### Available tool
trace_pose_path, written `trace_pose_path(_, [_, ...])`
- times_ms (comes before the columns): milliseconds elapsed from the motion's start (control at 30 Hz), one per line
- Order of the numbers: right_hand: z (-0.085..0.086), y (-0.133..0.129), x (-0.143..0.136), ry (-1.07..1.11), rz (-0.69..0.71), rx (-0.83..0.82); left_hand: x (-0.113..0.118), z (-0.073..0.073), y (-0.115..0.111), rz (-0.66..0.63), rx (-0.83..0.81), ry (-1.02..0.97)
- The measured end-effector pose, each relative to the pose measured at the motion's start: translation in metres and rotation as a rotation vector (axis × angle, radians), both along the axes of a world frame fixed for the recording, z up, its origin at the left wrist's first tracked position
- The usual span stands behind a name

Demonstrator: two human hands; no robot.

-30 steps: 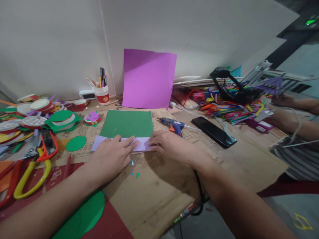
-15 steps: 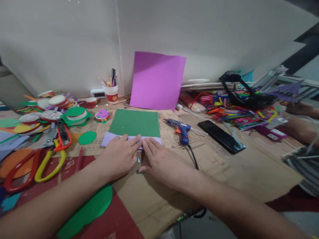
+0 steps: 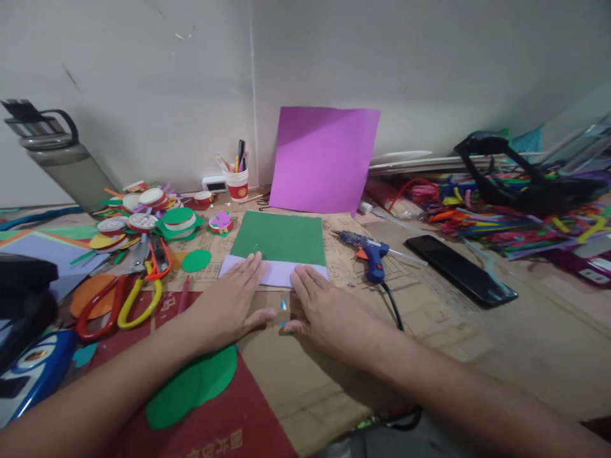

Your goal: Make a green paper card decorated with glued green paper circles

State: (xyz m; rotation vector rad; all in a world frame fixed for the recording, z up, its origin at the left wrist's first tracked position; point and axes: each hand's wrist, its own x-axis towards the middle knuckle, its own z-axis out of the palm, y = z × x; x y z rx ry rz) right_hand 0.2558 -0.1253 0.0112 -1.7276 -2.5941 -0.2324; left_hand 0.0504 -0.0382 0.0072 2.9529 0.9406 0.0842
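Observation:
A green sheet [image 3: 281, 236] lies flat on the brown cardboard, with a light purple strip [image 3: 277, 273] along its near edge. My left hand [image 3: 233, 296] rests with fingers out flat on the left part of the strip, its thumb pointing right. My right hand [image 3: 327, 312] lies over the strip's right end, fingertips pressing down and thumb stretched left. Both hands are open, and a stretch of the strip shows between them. Small blue scraps [image 3: 283, 305] lie on the cardboard between the thumbs.
A blue glue gun [image 3: 375, 261] and a black phone [image 3: 461, 270] lie to the right. Red-handled scissors [image 3: 102, 318], yellow-handled scissors [image 3: 138, 305] and green paper pieces [image 3: 193, 385] are left. A purple sheet [image 3: 324, 159] leans on the wall beside a cup of pens [image 3: 237, 184].
My hands have moved apart along the light purple strip, the left one leftward and the right one rightward. The view has turned left, bringing a grey bottle into sight.

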Motion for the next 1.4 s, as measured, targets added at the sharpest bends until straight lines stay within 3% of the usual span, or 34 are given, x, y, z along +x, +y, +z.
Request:
trace_pose_path(200, [0.001,0.000,-0.001,0.018,-0.008,0.028,-0.008,-0.001,0.013,0.014,-0.110,-0.098])
trace_pose_path(333, [-0.001,0.001,-0.003,0.043,-0.028,0.019,-0.016,0.002,0.028,0.271,-0.066,-0.291])
trace_pose_path(467, [0.002,0.000,-0.005,0.050,-0.041,0.009,-0.016,0.004,0.036,0.385,0.012,-0.348])
trace_pose_path(667, [0.008,-0.001,-0.005,0.087,-0.056,-0.016,-0.013,0.008,0.043,0.583,-0.257,-0.463])
trace_pose_path(933, [0.007,-0.001,-0.004,0.101,-0.055,-0.015,-0.020,0.008,0.049,0.584,-0.389,-0.592])
trace_pose_path(1100, [0.007,-0.001,-0.004,0.105,-0.061,-0.024,-0.020,0.016,0.049,0.563,-0.429,-0.449])
trace_pose_path(1400, [0.004,0.000,-0.005,0.120,-0.065,-0.025,-0.014,0.018,0.050,0.595,-0.161,-0.289])
